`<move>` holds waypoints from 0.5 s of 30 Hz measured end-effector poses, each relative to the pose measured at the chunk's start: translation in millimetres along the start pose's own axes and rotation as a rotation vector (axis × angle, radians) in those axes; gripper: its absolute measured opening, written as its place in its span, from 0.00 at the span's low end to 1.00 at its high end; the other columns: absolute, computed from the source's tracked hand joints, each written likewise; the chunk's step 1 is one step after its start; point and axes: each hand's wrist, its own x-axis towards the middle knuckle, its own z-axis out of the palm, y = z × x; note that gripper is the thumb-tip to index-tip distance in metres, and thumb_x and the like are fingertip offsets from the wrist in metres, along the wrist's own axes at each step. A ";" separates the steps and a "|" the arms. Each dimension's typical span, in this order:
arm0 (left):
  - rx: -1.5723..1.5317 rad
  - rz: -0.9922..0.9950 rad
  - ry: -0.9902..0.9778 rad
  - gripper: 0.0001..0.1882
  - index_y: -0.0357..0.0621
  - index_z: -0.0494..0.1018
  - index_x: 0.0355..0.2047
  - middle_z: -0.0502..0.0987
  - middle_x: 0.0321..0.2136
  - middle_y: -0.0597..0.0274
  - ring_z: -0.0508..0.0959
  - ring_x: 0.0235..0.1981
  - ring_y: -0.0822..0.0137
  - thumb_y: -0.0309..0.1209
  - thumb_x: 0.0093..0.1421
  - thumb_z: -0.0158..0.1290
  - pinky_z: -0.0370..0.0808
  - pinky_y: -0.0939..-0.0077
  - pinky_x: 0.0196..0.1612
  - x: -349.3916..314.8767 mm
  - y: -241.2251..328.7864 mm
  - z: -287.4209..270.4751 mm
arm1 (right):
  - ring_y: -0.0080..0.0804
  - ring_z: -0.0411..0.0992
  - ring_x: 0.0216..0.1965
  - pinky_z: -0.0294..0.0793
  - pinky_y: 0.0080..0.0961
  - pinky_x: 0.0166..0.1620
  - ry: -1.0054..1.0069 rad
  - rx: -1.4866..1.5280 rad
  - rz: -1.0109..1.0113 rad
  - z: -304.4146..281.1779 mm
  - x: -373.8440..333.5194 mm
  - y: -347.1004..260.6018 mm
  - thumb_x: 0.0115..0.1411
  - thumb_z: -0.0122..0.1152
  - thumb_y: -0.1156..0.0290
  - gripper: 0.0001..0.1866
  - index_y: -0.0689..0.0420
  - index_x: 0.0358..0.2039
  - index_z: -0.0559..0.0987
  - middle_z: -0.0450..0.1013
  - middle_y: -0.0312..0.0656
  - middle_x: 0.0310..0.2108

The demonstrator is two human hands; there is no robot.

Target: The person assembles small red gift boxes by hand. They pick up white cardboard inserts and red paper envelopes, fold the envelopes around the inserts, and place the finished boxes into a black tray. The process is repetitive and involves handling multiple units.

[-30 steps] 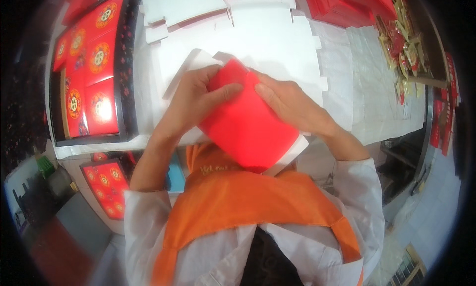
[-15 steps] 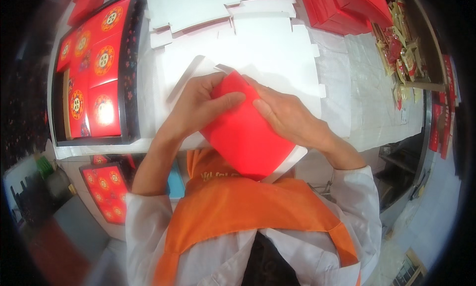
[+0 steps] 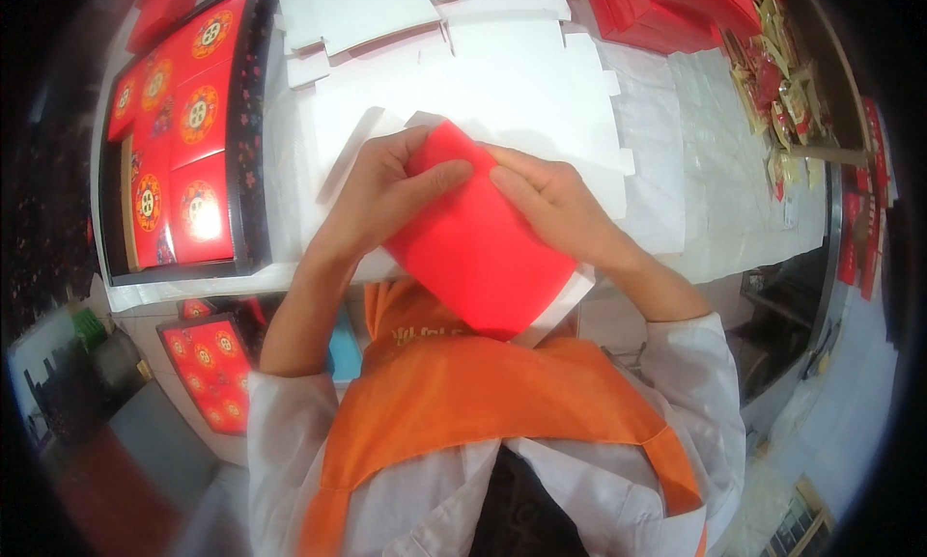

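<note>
Between my hands is a red cardboard box (image 3: 480,253), partly folded, its white inner flaps showing at the top left and lower right. My left hand (image 3: 401,185) grips its upper left edge, the thumb lying on the red face. On the upper right edge my right hand (image 3: 550,202) is closed, thumb on top and fingers behind the card. The box is tilted in front of my orange apron, over the table's near edge. Beneath and beyond it lie flat white cardboard blanks (image 3: 512,84) in a stack.
On the left a dark-rimmed tray (image 3: 253,142) holds several red printed boxes (image 3: 201,113). More red boxes (image 3: 666,12) stand at the far right, beside a wooden bin (image 3: 821,69) of small wrapped packets (image 3: 794,103). Another tray of red boxes (image 3: 208,369) sits lower left, below table height.
The red box has flattened out and squared up a little, with its upper corner shifted slightly left. My right hand has curled from lying flat along the edge to gripping it.
</note>
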 end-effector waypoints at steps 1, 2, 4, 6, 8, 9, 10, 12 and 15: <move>0.005 -0.002 0.000 0.11 0.37 0.74 0.33 0.75 0.25 0.66 0.73 0.26 0.77 0.32 0.54 0.55 0.71 0.85 0.31 0.3 -0.8 0.5 | 0.31 0.68 0.45 0.65 0.24 0.48 0.028 -0.058 -0.050 1.6 -0.5 2.0 0.62 0.40 0.68 0.19 0.60 0.52 0.66 0.69 0.45 0.44; 0.017 0.005 0.001 0.11 0.38 0.74 0.33 0.76 0.25 0.65 0.73 0.26 0.77 0.32 0.54 0.55 0.71 0.85 0.31 0.5 -1.6 1.0 | 0.35 0.69 0.43 0.67 0.25 0.47 0.056 -0.117 -0.100 3.2 -1.2 3.8 0.62 0.40 0.69 0.18 0.60 0.52 0.66 0.70 0.48 0.43; 0.043 0.016 0.006 0.11 0.38 0.74 0.33 0.76 0.25 0.65 0.74 0.26 0.77 0.32 0.54 0.55 0.71 0.85 0.32 0.2 -4.0 1.4 | 0.40 0.71 0.40 0.68 0.26 0.45 0.107 -0.217 -0.191 6.6 -0.9 9.6 0.62 0.40 0.69 0.18 0.59 0.52 0.65 0.70 0.51 0.41; 0.019 0.021 -0.010 0.10 0.39 0.74 0.33 0.76 0.25 0.65 0.74 0.26 0.77 0.32 0.53 0.55 0.71 0.85 0.32 0.6 -7.3 1.2 | 0.43 0.70 0.40 0.68 0.27 0.45 0.155 -0.302 -0.274 9.3 -0.3 15.4 0.62 0.40 0.70 0.18 0.59 0.52 0.65 0.70 0.52 0.41; 0.007 0.013 -0.022 0.11 0.39 0.74 0.33 0.76 0.25 0.65 0.74 0.26 0.77 0.33 0.53 0.55 0.72 0.85 0.32 1.4 -9.2 -0.2 | 0.40 0.70 0.42 0.67 0.27 0.47 0.093 -0.269 -0.195 6.1 -0.9 13.9 0.62 0.40 0.69 0.19 0.61 0.52 0.64 0.69 0.50 0.43; 0.006 0.003 -0.026 0.11 0.39 0.74 0.33 0.76 0.25 0.65 0.74 0.26 0.77 0.33 0.53 0.55 0.72 0.85 0.33 1.9 -9.7 -1.7 | 0.39 0.69 0.43 0.67 0.27 0.47 0.062 -0.253 -0.157 3.1 -1.2 12.0 0.62 0.40 0.68 0.19 0.61 0.53 0.64 0.69 0.49 0.44; 0.006 -0.006 -0.031 0.11 0.39 0.74 0.33 0.76 0.26 0.65 0.74 0.26 0.77 0.33 0.53 0.55 0.72 0.84 0.33 2.3 -10.0 -3.2 | 0.36 0.67 0.46 0.65 0.26 0.50 0.013 -0.049 -0.069 -1.6 -1.3 9.2 0.62 0.40 0.67 0.20 0.61 0.53 0.64 0.68 0.48 0.47; -0.028 0.004 -0.062 0.10 0.39 0.74 0.33 0.76 0.26 0.65 0.74 0.27 0.76 0.32 0.53 0.55 0.72 0.84 0.33 2.6 -9.2 -6.8 | 0.30 0.62 0.52 0.61 0.24 0.54 -0.083 0.361 0.110 -13.0 -0.3 2.2 0.62 0.41 0.66 0.21 0.62 0.54 0.64 0.64 0.45 0.52; -0.061 -0.034 -0.071 0.10 0.38 0.74 0.33 0.76 0.26 0.65 0.74 0.27 0.76 0.32 0.53 0.55 0.72 0.84 0.33 5.0 -9.3 -4.9 | 0.29 0.62 0.52 0.61 0.23 0.54 -0.033 0.382 0.183 -22.4 4.7 -5.0 0.62 0.41 0.66 0.21 0.63 0.53 0.64 0.64 0.43 0.52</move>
